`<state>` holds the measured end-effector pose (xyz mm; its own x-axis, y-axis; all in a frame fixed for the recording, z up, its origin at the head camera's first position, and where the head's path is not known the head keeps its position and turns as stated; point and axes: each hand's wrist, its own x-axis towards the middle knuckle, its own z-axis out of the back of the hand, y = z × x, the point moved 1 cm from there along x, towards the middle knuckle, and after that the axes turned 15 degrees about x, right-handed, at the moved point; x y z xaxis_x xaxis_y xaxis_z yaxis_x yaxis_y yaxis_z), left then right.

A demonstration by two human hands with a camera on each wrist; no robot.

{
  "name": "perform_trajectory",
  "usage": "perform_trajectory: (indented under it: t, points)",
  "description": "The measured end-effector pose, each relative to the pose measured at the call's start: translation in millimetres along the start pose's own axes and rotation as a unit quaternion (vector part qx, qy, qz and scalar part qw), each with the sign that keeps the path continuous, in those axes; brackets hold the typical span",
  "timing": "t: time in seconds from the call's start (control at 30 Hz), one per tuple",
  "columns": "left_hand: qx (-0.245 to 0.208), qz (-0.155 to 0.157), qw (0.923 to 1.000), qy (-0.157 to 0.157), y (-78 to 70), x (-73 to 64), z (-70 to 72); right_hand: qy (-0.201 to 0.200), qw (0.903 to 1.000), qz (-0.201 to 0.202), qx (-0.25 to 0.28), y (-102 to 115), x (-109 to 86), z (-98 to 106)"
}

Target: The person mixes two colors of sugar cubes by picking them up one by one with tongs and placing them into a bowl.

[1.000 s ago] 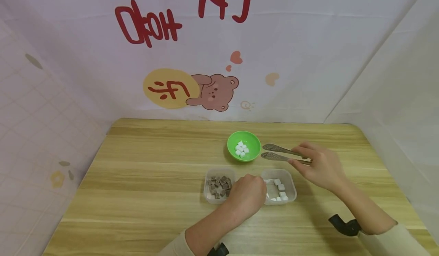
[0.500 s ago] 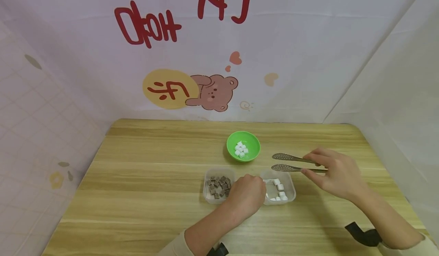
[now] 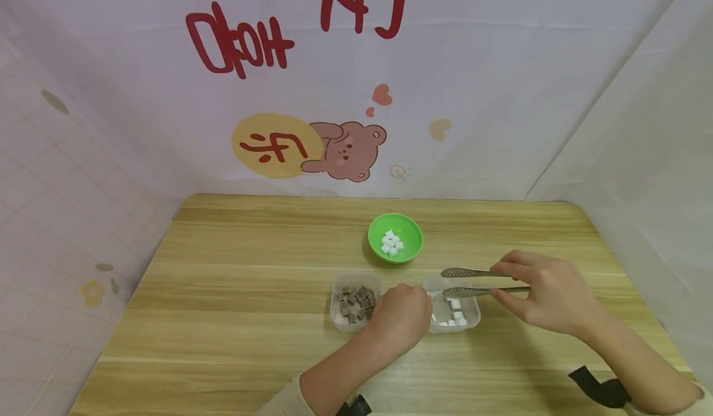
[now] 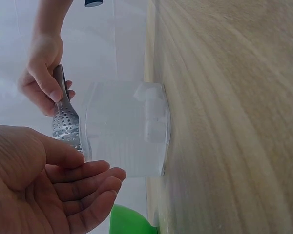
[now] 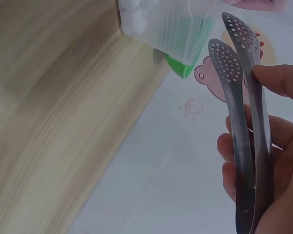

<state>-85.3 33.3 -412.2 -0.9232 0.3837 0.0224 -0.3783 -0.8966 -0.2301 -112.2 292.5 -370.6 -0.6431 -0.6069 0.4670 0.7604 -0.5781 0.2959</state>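
2 hands [image 3: 402,317] [image 3: 548,292], the right with tongs [image 3: 473,292], near 2 tubs [image 3: 341,325] [image 3: 474,309] and 1 green bowl [image 3: 411,236]

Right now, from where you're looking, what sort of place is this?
Probably a screened-off tabletop workspace: a wood-grain table in front of a white backdrop printed with a cartoon bear, with pale sheeting on both sides.

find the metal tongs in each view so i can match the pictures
Head: tongs right of centre, lower half, reaching left from the right hand.
Left wrist: tongs left of centre, pointing down from that hand.
Right wrist: tongs on the right side, pointing up.
Shared landmark: the clear box with white pieces.
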Motion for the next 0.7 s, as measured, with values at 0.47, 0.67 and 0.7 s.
perform_trajectory:
  t: [0.47, 0.67, 0.7]
  points:
    - [0.000, -0.010, 0.9999, -0.006, 1.1, -0.2, -0.1, 0.080, 0.9958, 0.042, -0.015, 7, 12.4, -17]
    - [0.012, -0.015, 0.9998, -0.006, -0.2, -0.8, 1.6, 0.115, 0.9913, 0.061, -0.020, 14, 17.3, -27]
    - [0.013, -0.014, 0.9998, -0.005, -0.3, -0.7, 1.8, 0.119, 0.9906, 0.063, -0.022, 14, 17.9, -28]
